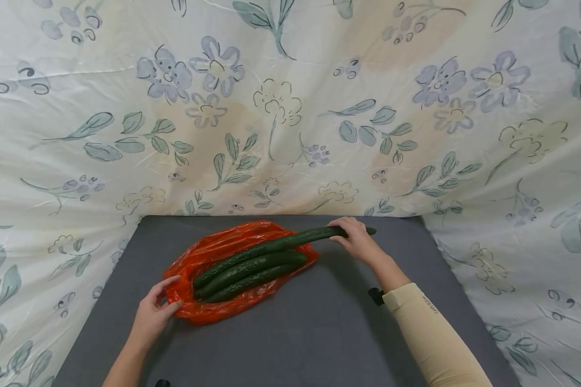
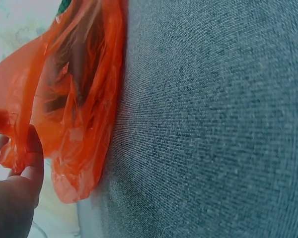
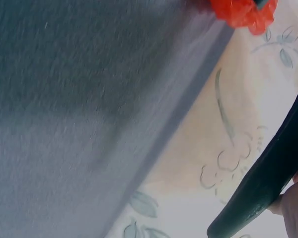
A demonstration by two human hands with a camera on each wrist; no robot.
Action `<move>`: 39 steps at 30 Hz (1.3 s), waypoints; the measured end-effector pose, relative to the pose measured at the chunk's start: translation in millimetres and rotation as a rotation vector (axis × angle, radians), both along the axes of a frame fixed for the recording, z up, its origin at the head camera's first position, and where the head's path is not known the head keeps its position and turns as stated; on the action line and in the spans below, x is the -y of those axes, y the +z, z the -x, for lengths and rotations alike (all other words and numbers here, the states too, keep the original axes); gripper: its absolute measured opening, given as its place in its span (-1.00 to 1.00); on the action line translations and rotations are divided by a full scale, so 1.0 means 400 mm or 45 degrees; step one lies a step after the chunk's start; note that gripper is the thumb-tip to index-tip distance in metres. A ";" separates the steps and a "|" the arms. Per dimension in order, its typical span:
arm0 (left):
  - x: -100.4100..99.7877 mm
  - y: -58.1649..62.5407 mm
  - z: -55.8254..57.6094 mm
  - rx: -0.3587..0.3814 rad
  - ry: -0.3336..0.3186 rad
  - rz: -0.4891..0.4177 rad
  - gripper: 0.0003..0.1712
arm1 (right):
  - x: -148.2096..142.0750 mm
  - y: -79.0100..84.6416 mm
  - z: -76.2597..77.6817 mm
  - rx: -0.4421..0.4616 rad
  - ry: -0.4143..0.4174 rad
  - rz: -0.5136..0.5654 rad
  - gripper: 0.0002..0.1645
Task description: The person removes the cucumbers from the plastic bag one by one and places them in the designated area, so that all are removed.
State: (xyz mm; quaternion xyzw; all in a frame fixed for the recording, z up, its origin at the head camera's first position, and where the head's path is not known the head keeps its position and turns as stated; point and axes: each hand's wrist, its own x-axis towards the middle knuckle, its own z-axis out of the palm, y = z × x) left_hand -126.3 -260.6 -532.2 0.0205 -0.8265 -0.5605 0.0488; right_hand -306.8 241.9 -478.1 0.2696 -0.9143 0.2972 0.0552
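Cucumber (image 1: 271, 247), long, dark green and rough-skinned, slants up to the right across the lower half of the head view, and your bare right hand (image 1: 357, 241) grips it near its right end, the tip poking out beyond your fingers. Its left part lies over a crumpled, thin, orange-red plastic bag (image 1: 210, 313), spread left of centre in the lower half of the frame. Just below it on the bag you have a curved, dark green second cucumber (image 1: 254, 266) and, lowest, a dark green third cucumber (image 1: 254, 280), side by side. Your bare left hand (image 1: 151, 313), at lower left, pinches the bag's left edge; the left wrist view shows gathered plastic between thumb and fingers. In the right wrist view the gripped cucumber crosses the right side, with part of the bag at the top. Beneath lies a flat, dark grey, fabric-textured table (image 1: 281, 346). White cloth (image 1: 314, 113) printed with blue flowers and green leaves fills the upper frame and both sides. At lower right, your right arm wears a beige sleeve (image 1: 428, 336), a small black object (image 1: 376, 296) beside its cuff.
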 end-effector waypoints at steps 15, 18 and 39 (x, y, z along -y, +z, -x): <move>-0.001 -0.009 0.001 0.034 0.017 -0.015 -0.37 | -0.134 -0.010 0.043 0.152 -0.108 0.008 -0.54; -0.003 -0.007 0.004 0.054 0.032 -0.003 -0.36 | -0.159 -0.016 0.049 0.155 -0.127 -0.002 -0.52; 0.008 -0.025 0.006 0.060 0.051 0.054 -0.42 | -0.268 -0.095 0.110 0.204 -0.259 -0.180 -0.55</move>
